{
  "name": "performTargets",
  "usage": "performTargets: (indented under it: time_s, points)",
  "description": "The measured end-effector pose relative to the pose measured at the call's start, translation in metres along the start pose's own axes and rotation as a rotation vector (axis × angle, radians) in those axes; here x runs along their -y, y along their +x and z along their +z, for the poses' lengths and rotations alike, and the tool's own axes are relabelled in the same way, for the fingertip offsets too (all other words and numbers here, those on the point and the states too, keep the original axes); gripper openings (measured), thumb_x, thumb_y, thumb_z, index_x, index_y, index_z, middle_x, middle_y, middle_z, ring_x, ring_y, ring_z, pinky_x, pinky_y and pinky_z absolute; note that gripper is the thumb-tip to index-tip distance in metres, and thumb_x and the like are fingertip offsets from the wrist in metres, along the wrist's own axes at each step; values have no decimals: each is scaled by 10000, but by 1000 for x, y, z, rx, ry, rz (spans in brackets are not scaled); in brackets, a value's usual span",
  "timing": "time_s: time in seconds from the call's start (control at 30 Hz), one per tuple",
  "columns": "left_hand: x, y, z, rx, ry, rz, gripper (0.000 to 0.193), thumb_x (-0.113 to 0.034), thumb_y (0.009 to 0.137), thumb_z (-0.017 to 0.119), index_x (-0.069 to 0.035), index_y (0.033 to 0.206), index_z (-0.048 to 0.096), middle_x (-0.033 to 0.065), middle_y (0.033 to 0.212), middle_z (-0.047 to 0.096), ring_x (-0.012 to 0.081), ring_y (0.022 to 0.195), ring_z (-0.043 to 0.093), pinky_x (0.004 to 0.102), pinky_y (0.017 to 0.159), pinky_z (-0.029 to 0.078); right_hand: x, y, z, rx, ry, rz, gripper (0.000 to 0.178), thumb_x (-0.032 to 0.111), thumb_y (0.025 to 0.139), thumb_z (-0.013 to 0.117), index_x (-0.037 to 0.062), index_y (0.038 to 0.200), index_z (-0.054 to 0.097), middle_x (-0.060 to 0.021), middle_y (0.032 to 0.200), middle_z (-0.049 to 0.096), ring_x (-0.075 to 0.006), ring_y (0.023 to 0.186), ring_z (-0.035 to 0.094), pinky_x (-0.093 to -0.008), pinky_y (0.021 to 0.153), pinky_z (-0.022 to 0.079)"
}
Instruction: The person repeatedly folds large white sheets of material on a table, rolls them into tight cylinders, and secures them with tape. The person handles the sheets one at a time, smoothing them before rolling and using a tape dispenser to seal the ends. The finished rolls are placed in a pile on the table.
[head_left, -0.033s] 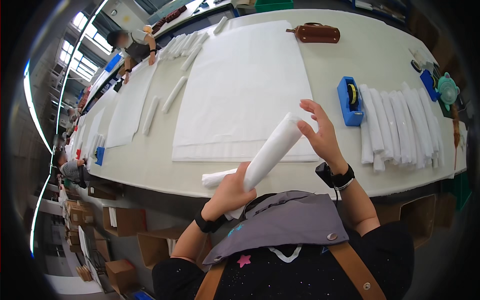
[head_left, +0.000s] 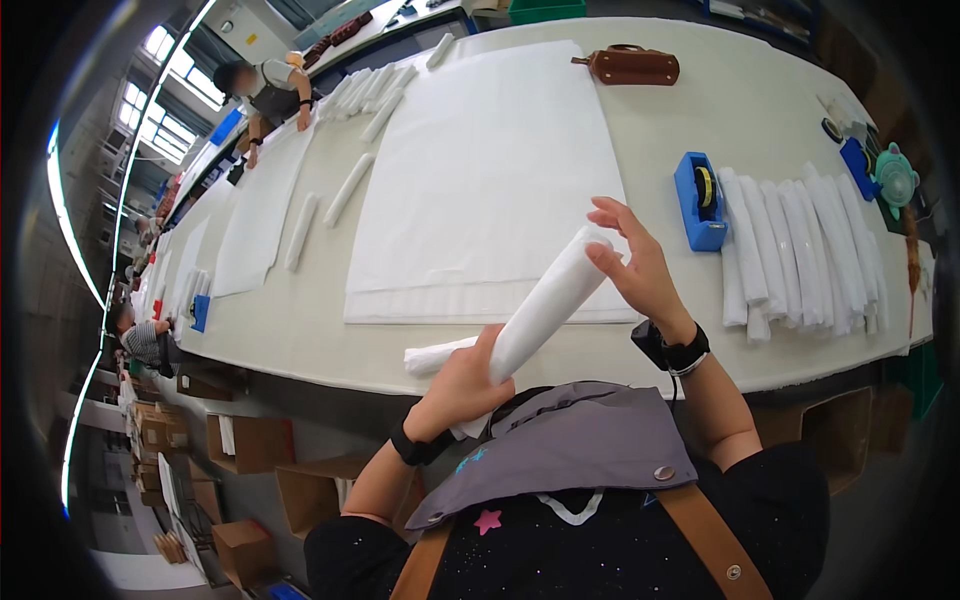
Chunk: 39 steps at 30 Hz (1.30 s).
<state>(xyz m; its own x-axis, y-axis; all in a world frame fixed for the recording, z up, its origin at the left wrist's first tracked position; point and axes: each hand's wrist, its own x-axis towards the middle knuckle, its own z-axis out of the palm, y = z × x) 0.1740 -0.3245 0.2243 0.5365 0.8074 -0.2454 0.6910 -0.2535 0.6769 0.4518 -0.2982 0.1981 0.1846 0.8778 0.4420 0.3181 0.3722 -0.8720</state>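
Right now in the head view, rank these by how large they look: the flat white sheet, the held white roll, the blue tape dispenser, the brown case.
1. flat white sheet
2. white roll, though it is nearer the camera
3. brown case and blue tape dispenser: about alike, unranked
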Motion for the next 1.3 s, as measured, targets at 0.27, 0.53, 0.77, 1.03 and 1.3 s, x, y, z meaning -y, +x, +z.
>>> performTargets:
  time_s: [0.27, 0.53, 0.77, 1.03, 1.3]
  points:
    - [18, -1, 4, 111, -103, -2, 578, -158, 743, 731, -13, 1273, 552, 167, 978, 694, 275, 877, 685, 386, 823, 528, -4, 1, 4, 216, 50, 156, 275, 300, 925, 663, 27, 931, 698, -108, 768, 675, -177, 691, 630, -315, 662, 520]
    - [47, 1, 26, 216, -331, -121, 567, -143, 754, 739, -4, 1270, 550, 134, 1035, 671, 241, 912, 639, 366, 846, 508, -60, -4, -20, 21, 71, 252, 229, 222, 961, 631, 3, 963, 697, -80, 741, 683, -137, 664, 658, -273, 625, 514]
    - [52, -7, 32, -9, -756, -331, 407, -33, 750, 699, 21, 1119, 536, 111, 881, 648, 176, 719, 643, 336, 671, 536, -188, 18, -183, -439, -411, 430, 234, 244, 918, 660, 46, 1010, 743, -84, 823, 741, -164, 764, 698, -302, 720, 534]
    - [52, -12, 43, -159, -903, -299, 416, 12, 738, 679, 30, 1120, 514, 107, 830, 648, 201, 737, 669, 340, 685, 555, -246, 35, -221, -152, -582, 582, 305, 321, 843, 716, 45, 962, 765, -105, 827, 745, -206, 759, 697, -334, 716, 530]
    - [55, -22, 47, -195, -929, -317, 441, 10, 738, 697, 32, 1137, 512, 113, 853, 664, 195, 721, 672, 326, 674, 552, -253, 48, -209, 2, -588, 694, 369, 361, 833, 733, 7, 934, 764, -117, 810, 743, -218, 737, 693, -336, 707, 525]
